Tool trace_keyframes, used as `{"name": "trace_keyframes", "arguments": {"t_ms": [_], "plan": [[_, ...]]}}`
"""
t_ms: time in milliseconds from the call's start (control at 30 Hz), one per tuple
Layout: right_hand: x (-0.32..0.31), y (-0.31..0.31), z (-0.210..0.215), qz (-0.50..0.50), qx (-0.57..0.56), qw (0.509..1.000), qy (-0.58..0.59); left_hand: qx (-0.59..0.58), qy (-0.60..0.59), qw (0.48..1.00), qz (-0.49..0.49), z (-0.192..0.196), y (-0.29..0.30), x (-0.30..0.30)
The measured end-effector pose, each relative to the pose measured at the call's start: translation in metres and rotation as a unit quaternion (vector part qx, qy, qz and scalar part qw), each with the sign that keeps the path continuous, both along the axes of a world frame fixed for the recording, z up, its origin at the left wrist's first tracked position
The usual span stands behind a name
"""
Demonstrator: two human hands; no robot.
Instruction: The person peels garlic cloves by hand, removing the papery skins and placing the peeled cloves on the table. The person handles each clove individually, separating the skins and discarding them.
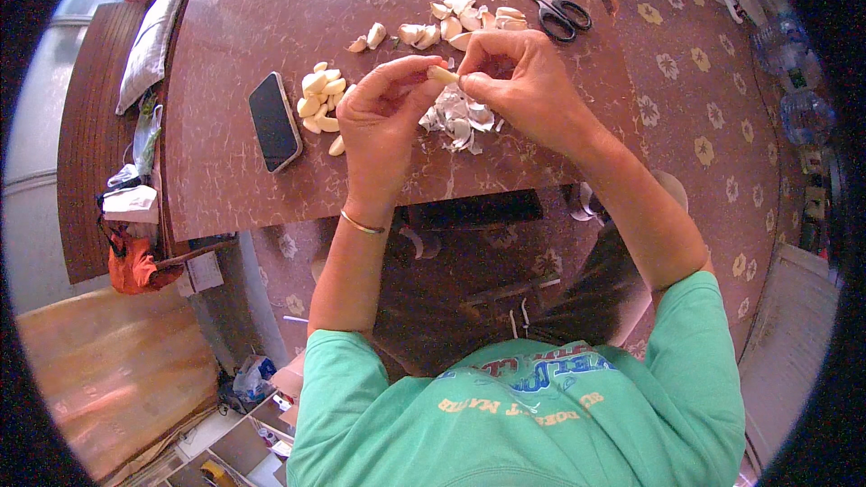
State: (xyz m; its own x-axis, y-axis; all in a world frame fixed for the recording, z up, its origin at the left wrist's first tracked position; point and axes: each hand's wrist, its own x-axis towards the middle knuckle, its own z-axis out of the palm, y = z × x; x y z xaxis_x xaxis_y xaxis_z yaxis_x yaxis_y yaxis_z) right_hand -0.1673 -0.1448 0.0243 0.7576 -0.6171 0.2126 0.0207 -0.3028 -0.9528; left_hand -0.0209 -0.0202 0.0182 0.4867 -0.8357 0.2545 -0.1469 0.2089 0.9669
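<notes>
Green sleeves and both forearms fill the lower part of the head view, a thin bangle on the left wrist. Above them, over the near edge of the brown patterned table (234,189), the two hands meet. The left hand (379,113) pinches one end of a garlic clove (442,75) between thumb and fingertips; the right hand (514,81) grips the other end, its fingertips curled in against the skin. So both hands are closed on the same clove, held just above the tabletop.

Directly below the clove lies a heap of papery peelings (460,117). Left of it, toward the table's middle, sits a cluster of peeled cloves (320,99), and beside that a dark phone (274,121) lies flat. Along the far edge are unpeeled cloves (460,22), with black-handled scissors (555,11) near the far right corner.

By the look of it the step in hand is stripping skin from this clove. The next move would call for a firm pinch on a loose edge of skin and a pull away from the left hand's hold.
</notes>
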Motion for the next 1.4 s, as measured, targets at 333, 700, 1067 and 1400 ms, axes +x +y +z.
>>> {"name": "trace_keyframes", "arguments": {"t_ms": [333,700,1067,1400], "plan": [[-0.002,-0.001,0.003,-0.001,0.05,0.998,-0.026,0.013,0.308,0.946,-0.096,-0.007,-0.002,0.008],[-0.002,-0.001,0.007,-0.085,0.11,0.984,-0.113,0.019,0.298,0.947,-0.117,-0.001,-0.001,0.006],[-0.004,-0.001,0.001,-0.082,-0.113,0.99,-0.009,0.017,0.339,0.932,-0.128,-0.012,0.004,0.019],[0.003,0.01,0.008,-0.029,-0.126,0.99,-0.053,0.014,0.334,0.93,-0.152,-0.016,0.004,0.018]]}}
